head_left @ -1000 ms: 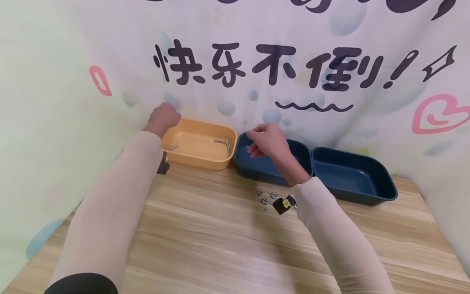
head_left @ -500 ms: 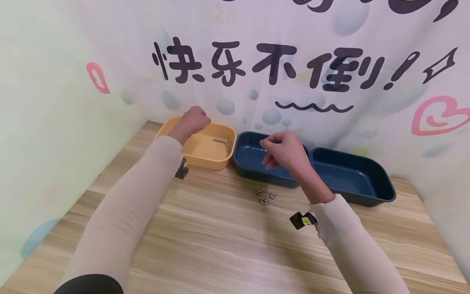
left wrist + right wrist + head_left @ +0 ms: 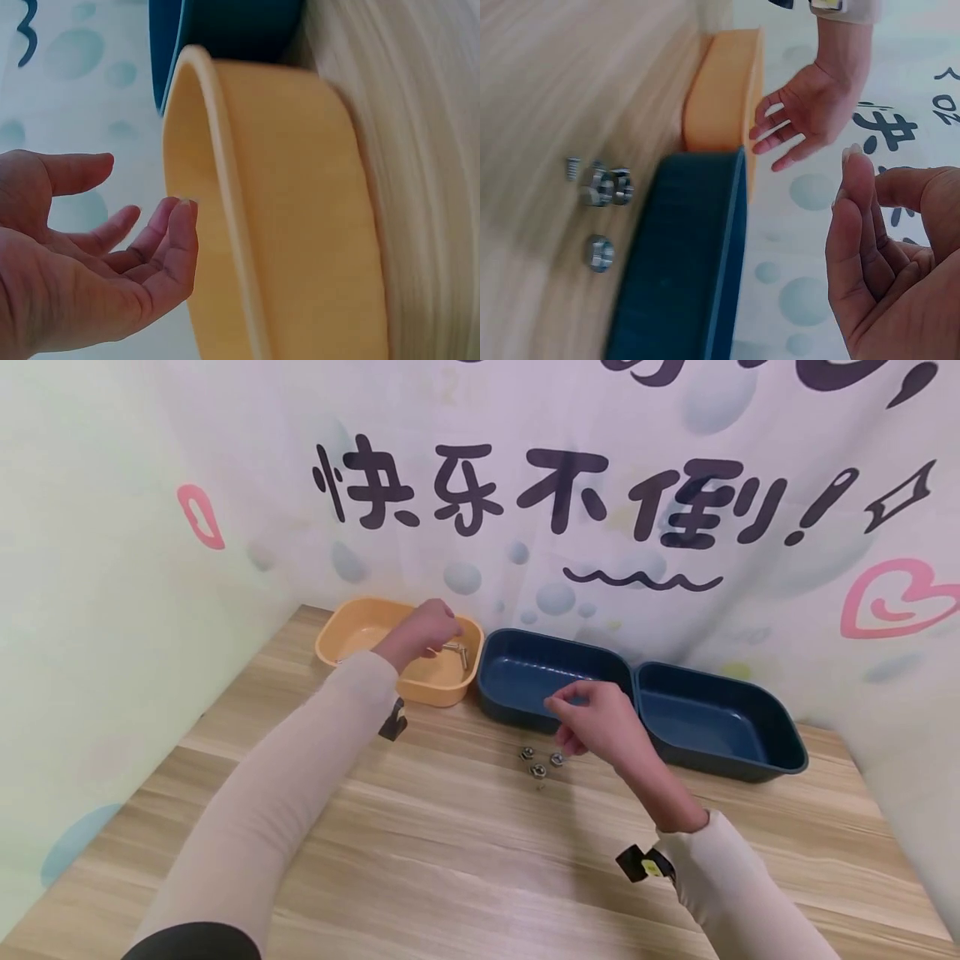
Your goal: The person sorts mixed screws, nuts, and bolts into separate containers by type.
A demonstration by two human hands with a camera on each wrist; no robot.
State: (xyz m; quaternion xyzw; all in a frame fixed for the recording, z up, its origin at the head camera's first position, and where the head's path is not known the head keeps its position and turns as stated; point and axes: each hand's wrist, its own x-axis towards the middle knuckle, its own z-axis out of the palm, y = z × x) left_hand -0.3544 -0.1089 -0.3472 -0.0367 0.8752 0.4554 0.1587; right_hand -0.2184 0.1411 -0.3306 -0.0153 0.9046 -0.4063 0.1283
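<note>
My left hand [image 3: 426, 628] hovers over the yellow bin [image 3: 442, 695], its fingers loosely bent and a gap between thumb and fingertips in the left wrist view. Silver bolts [image 3: 462, 655] lie at the right end of that bin, partly covered by the hand. Just in front of the middle blue bin, my right hand [image 3: 600, 722] is raised above the table. Its thumb and forefinger come close together, and nothing shows between them. Below it on the wood lie three metal nuts [image 3: 537, 771] and a tiny threaded piece [image 3: 572, 168].
The middle blue bin [image 3: 517, 714] stands beside the yellow one, and a second blue bin [image 3: 727, 766] adjoins it on the right. All three stand along a printed cloth backdrop [image 3: 465, 552]. The wooden table [image 3: 420, 852] extends in front.
My left hand has moved right, from the yellow bin's far left corner to near its bolts. The right hand has drawn back from over the middle blue bin toward the nuts.
</note>
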